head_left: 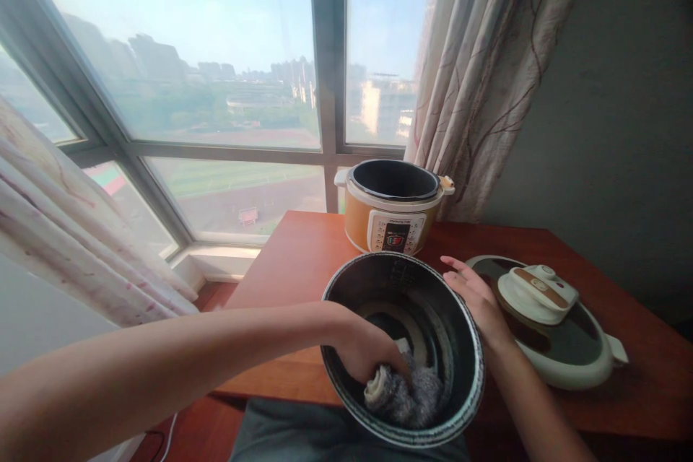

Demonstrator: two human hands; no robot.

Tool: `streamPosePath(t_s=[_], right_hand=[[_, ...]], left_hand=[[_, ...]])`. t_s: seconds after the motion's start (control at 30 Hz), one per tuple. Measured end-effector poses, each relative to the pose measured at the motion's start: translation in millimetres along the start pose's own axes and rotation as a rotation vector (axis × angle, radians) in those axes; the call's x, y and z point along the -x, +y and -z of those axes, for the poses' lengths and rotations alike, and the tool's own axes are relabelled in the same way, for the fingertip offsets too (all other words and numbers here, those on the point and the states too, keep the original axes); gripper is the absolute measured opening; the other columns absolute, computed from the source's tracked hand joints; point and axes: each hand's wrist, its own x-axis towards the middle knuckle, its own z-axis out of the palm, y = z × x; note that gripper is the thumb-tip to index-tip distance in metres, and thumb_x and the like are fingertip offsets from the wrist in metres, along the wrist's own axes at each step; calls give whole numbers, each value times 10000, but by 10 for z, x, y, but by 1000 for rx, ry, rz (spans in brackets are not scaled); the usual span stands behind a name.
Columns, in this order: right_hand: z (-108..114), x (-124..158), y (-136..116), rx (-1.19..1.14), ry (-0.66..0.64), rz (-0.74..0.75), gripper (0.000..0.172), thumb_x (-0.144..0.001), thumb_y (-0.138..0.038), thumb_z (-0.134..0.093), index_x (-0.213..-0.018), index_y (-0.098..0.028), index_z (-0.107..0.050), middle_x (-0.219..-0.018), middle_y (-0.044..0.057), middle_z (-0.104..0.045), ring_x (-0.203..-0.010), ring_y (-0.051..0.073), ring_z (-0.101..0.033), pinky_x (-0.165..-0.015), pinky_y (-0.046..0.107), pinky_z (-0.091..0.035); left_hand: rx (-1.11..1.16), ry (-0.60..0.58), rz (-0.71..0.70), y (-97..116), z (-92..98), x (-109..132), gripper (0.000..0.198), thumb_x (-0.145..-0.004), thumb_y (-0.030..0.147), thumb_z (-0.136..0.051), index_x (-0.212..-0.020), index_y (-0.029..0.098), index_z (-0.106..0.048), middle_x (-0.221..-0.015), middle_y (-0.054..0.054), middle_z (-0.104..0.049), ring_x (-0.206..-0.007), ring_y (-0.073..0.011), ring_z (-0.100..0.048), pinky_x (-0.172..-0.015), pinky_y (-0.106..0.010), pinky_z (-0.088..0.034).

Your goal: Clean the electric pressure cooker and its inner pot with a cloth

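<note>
A dark inner pot (390, 274) with a worn pale rim is tilted towards me at the table's front edge. My left hand (373, 354) reaches inside it, fingers closed on a grey fuzzy cloth (416, 401) that lies bunched against the lower wall. Some of those fingertips are hidden by the cloth. Against the pot's outer right side, my right hand (476, 299) steadies it, with the fingers stretched along the wall. Just behind stands the orange and white pressure cooker body (354, 220), its top uncovered and its control panel facing me.
A large cooker lid (585, 346) with a white and brown handle lies at the right of the reddish wooden table (303, 238). Behind are tall windows (227, 108) between curtains (471, 72). Cables (170, 437) run on the floor at the lower left.
</note>
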Motion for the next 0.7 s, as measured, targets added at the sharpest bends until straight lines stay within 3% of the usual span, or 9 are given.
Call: streamPosePath(t_s=[0.1, 0.27, 0.43, 0.57, 0.7], right_hand=[[2, 0, 6, 5, 14, 18, 586, -656, -434, -827, -1165, -235, -616, -754, -29, -629, -634, 143, -571, -569, 248, -430], [163, 104, 36, 214, 89, 86, 576, -719, -546, -755, -1174, -214, -638, -685, -6, -627, -598, 176, -554, -543, 280, -404], [363, 558, 62, 409, 187, 108, 618, -743, -568, -710, -1255, -230, -643, -661, 20, -658, -597, 217, -565, -575, 322, -439], [397, 909, 156, 438, 156, 102, 727, -728, -551, -713, -1376, -257, -565, -576, -9, -588, -576, 226, -556, -545, 320, -448], [318, 980, 319, 432, 207, 89, 663, -779, -565, -654, -1359, -251, -589, -538, -42, -475, -475, 159, -407, -456, 274, -356]], left_hand=[[-196, -171, 0, 41, 0, -26, 329, -531, 15, -704, -744, 265, -690, -600, 26, -587, -654, -225, -599, -657, -306, -464], [-290, -107, 47, 63, -51, 47, 341, -559, 72, -707, -816, 297, -706, -590, 25, -603, -627, -220, -582, -611, -281, -420], [-413, -50, 48, 44, -90, 112, 292, -619, 126, -710, -861, 289, -706, -568, 14, -615, -596, -226, -594, -562, -286, -392], [-538, -111, 25, 87, -85, 99, 261, -699, 160, -680, -942, 249, -706, -625, -27, -661, -623, -250, -624, -556, -307, -390], [-611, -179, 61, 143, -59, 39, 271, -742, 167, -651, -1005, 196, -711, -786, -104, -734, -722, -283, -674, -587, -323, -426]])
